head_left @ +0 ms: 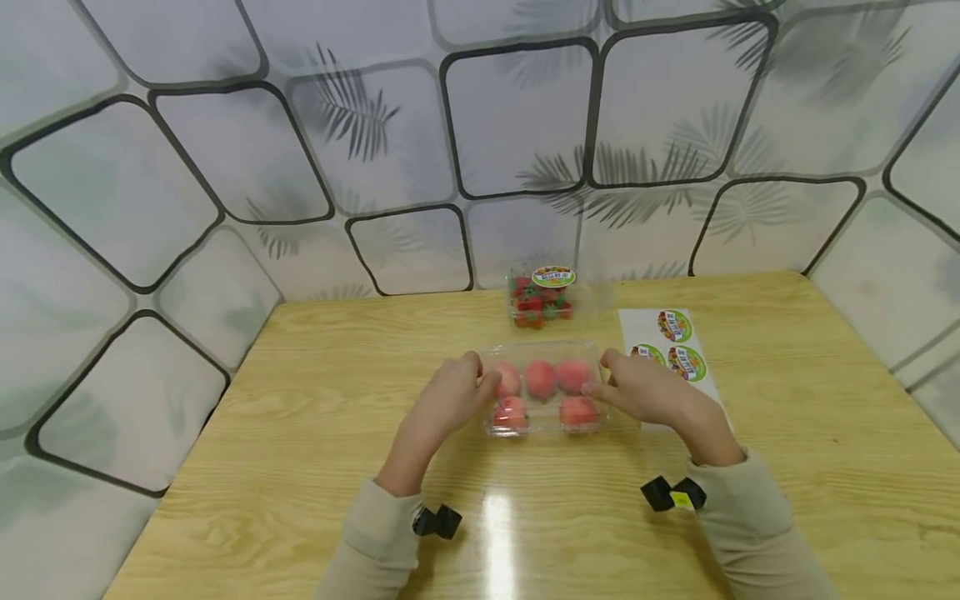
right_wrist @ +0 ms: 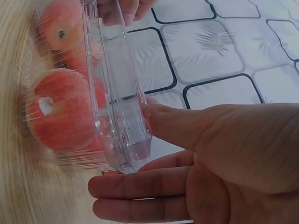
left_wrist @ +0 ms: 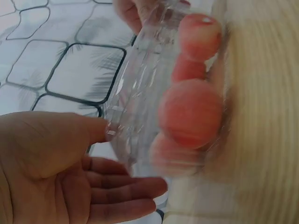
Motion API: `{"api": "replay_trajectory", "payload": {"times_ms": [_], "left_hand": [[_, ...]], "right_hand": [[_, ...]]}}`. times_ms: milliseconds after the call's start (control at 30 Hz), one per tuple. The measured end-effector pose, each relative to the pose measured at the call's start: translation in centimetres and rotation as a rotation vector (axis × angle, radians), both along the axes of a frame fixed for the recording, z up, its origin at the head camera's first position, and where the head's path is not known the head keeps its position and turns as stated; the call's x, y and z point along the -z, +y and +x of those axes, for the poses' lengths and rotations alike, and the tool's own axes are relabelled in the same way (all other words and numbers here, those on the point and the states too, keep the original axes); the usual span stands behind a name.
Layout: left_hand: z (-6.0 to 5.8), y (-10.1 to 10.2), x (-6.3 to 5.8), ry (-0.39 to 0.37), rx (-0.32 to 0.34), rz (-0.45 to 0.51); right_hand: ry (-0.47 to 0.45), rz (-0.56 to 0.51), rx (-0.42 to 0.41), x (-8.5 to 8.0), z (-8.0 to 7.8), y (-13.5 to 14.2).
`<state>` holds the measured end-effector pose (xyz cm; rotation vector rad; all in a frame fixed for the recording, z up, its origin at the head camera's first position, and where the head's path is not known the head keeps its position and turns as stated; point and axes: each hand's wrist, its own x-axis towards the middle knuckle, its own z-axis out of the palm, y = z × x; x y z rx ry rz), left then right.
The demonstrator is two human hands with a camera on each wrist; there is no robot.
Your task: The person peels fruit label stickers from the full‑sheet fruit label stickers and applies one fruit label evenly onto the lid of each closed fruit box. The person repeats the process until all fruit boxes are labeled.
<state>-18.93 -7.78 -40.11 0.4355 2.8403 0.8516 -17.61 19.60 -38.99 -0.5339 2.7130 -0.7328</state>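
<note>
A clear plastic clamshell box with several pink peaches in it lies on the wooden table, its lid down. My left hand holds its left end. The left thumb presses the lid's rim, and the straight fingers lie below the box's corner. My right hand holds the right end the same way, with its thumb on the lid's rim and its fingers under the corner. The peaches fill both wrist views.
Behind the peach box stands a second clear box of strawberries with a round sticker on its lid. A white sheet with round green stickers lies at the right. A patterned wall closes the table's back and sides.
</note>
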Motion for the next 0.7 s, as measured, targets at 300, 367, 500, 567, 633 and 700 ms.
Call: {"api": "replay_trajectory", "payload": {"times_ms": [300, 367, 500, 567, 633, 700], "left_hand": [[1.0, 2.1, 1.0, 0.113, -0.122, -0.111], [1.1, 2.2, 1.2, 0.111, -0.13, -0.101], [0.8, 2.1, 1.4, 0.066, -0.109, -0.057], [0.6, 2.1, 1.5, 0.033, -0.087, -0.024], [0.4, 2.0, 1.6, 0.008, -0.06, -0.004], [0.3, 1.9, 1.7, -0.018, -0.037, 0.003]], "right_hand": [[-0.019, 0.007, 0.011, -0.2, 0.4, -0.2], [-0.02, 0.007, 0.013, -0.2, 0.4, -0.2], [-0.018, 0.007, 0.015, -0.1, 0.3, -0.1], [-0.015, 0.005, 0.016, -0.1, 0.3, 0.0], [-0.012, 0.002, 0.013, 0.0, 0.3, 0.0], [-0.02, -0.01, 0.011, 0.0, 0.3, 0.0]]}}
